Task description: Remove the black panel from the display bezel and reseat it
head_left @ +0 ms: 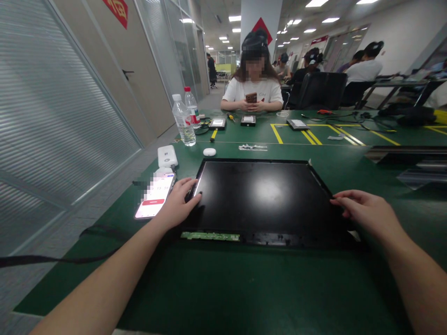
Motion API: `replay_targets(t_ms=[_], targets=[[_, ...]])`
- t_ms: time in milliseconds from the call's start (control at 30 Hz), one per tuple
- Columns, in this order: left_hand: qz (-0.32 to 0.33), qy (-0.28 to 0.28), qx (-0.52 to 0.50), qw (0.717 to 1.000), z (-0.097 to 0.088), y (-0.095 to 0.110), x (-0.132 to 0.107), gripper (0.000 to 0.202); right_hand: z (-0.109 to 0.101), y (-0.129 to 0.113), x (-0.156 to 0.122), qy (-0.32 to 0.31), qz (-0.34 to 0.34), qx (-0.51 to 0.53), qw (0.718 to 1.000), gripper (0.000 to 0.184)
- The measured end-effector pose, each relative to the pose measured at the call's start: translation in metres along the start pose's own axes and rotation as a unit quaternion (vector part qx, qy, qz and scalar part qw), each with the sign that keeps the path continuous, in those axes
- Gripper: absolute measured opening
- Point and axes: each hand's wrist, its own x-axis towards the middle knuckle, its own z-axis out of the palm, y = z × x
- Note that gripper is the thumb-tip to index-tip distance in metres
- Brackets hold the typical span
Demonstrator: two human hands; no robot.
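A black LCD screen panel (251, 195) lies face up on the green table, reflecting a bright patch of light. A narrow green circuit board (210, 236) shows along its near edge. My left hand (181, 200) grips the panel's left edge, thumb over the front and fingers along the frame. At the right edge, my right hand (363, 209) pinches the rim between thumb and forefinger; its other fingers are curled and partly hidden. Beside my left hand lies a lit phone (155, 197).
A white power bank (167, 156), an earbud case (209, 152) and a water bottle (184, 121) stand beyond the phone. Hard drives (248, 121) lie farther back, near a seated person (254, 88). Dark and clear sheets (412, 153) lie at right. A black strap (63, 258) hangs left.
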Motion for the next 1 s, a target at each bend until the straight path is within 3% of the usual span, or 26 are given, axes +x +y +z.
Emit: replay_targets(t_ms=[133,267,400,1000], targets=[[0.063,-0.019,0.027,0.997,-0.016,0.006,-0.003,0.066,-0.001,-0.009,-0.004,-0.008,0.038,-0.014,0.999,0.031],[0.138,-0.114,0.022,0.984,-0.029,0.011,-0.009,0.064,-0.001,-0.011,-0.005,-0.008,0.042,-0.004,0.999,0.031],[0.16,-0.179,0.007,0.971,-0.035,0.014,-0.014,0.066,-0.003,-0.014,-0.007,-0.013,0.048,-0.005,0.999,0.031],[0.17,-0.208,-0.024,0.963,-0.035,0.016,-0.013,0.053,-0.003,-0.015,-0.008,-0.013,0.035,0.004,0.999,0.028]])
